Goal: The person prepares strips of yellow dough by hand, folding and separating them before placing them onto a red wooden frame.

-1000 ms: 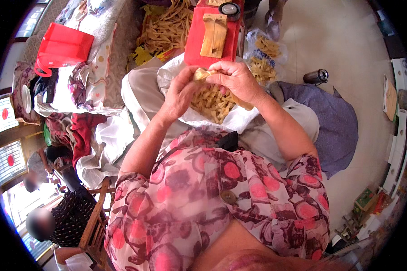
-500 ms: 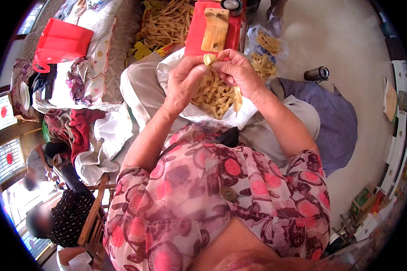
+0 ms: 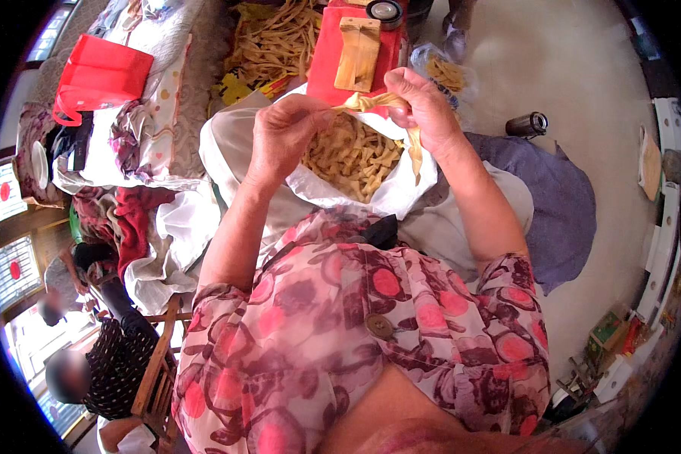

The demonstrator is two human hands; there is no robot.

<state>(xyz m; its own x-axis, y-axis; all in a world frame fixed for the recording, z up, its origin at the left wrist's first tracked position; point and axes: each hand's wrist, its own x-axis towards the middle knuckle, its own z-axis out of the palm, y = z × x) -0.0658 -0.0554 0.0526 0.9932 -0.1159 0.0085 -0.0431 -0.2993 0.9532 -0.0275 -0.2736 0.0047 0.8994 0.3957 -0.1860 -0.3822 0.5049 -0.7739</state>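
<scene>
Between my two hands a pale yellow strip (image 3: pixel 363 101), like tofu skin, is stretched with a knot in its middle. My left hand (image 3: pixel 291 132) pinches its left end between thumb and fingers. Its right part is gripped in my closed right hand (image 3: pixel 429 113), and a loose tail hangs below that hand. Under the hands, in my lap, a white bag (image 3: pixel 306 188) lies open, holding a heap of similar knotted pieces (image 3: pixel 356 159). Just beyond the strip, a wooden block (image 3: pixel 358 54) rests on a red surface (image 3: pixel 324 68).
Long loose strips (image 3: pixel 280 41) are piled at far left; a clear plastic bag (image 3: pixel 448 72) holds more at right. A dark tumbler (image 3: pixel 527 125) lies on the floor. A round dark-rimmed object (image 3: pixel 384 12) sits behind the block. A red bag (image 3: pixel 106 72) is left; people sit lower left.
My hands have moved apart, the left one leftward and the right one slightly right. The folded strip is now drawn out with a knot, and more of the heap below shows.
</scene>
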